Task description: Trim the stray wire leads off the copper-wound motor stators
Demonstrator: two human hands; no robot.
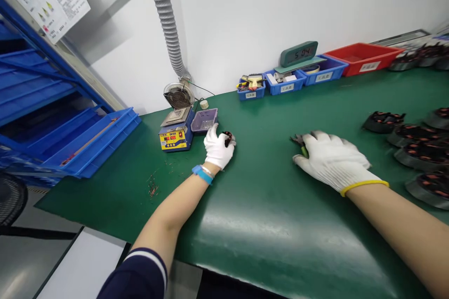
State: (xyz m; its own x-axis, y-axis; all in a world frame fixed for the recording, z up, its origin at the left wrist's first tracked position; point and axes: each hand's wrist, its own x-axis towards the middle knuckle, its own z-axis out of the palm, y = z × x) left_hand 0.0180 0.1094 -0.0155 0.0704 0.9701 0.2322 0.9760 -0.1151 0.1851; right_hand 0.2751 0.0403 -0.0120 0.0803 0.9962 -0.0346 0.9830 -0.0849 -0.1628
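My left hand (218, 147), in a white glove, is closed on a small dark part with copper-coloured bits (228, 138), just in front of the purple tray (204, 120). Most of that part is hidden by the fingers. On the right side of the green table, my right hand (328, 156), gloved in white with a yellow cuff, has its fingers wrapped over green-handled pliers (303, 149). The jaws of the pliers point away to the left. Beside the tray stands a blue and yellow soldering pot (175, 136) with a lit display.
Several round dark parts with copper windings (423, 152) stand at the right. Along the wall are small blue bins (286, 87), a green clock (299, 54) and a red bin (363, 56). Copper scraps (153, 188) lie at left, near a blue rack (91, 145). A grey hose (166, 14) hangs above.
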